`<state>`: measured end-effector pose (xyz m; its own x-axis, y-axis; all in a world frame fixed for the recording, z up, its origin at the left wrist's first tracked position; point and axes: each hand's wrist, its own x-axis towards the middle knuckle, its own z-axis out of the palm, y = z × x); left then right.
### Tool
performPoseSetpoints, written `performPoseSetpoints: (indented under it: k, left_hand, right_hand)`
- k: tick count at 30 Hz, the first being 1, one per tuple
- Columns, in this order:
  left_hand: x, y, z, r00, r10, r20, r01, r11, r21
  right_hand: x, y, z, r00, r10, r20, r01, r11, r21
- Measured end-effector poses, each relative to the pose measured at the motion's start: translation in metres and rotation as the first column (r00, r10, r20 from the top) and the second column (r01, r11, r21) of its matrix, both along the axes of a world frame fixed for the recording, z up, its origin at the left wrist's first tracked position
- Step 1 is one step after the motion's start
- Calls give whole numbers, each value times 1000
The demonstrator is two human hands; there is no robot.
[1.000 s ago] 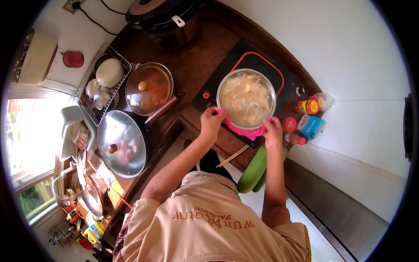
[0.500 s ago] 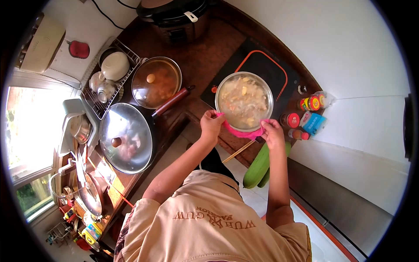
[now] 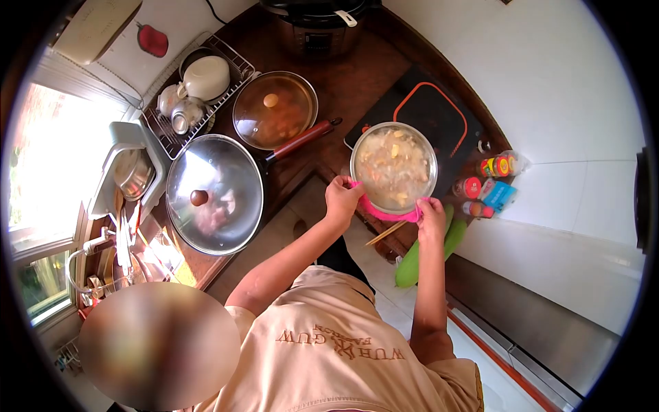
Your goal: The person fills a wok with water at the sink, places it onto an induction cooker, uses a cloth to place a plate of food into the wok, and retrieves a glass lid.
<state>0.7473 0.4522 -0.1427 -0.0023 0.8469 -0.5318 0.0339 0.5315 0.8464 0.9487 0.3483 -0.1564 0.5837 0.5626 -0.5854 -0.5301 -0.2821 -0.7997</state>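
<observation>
Head view: a round metal pot, filled with pale broth and chunks, is placed at the near left part of the black cooktop; whether it is lifted or resting cannot be told. A pink cloth is wrapped along its near rim, one end pinched between thumb and fingers of the left hand, the other pinched likewise by the right hand. Room is left on the bare counter beyond the pot and toward the wooden handle of a lidded pan; on the right it is tighter — a red-lidded jar and a blue packet are stood near the wall, and green gourds lie below the right hand. Compared with one second ago, the pot has been shifted left and nearer the body, its rim now close to the cooktop's red light; more of the orange outline is exposed. On the tan shirt, FASHION is read upside down beneath larger stitched letters — jar labels are too small to read.
</observation>
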Motion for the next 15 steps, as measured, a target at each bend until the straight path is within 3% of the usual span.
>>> performPoseSetpoints:
  k: [15]
  left_hand:
    - [-77, -54, 35, 995, -41, 94, 39, 999, 15]
  right_hand:
    - [-82, -57, 22, 998, -26, 62, 19, 993, 118]
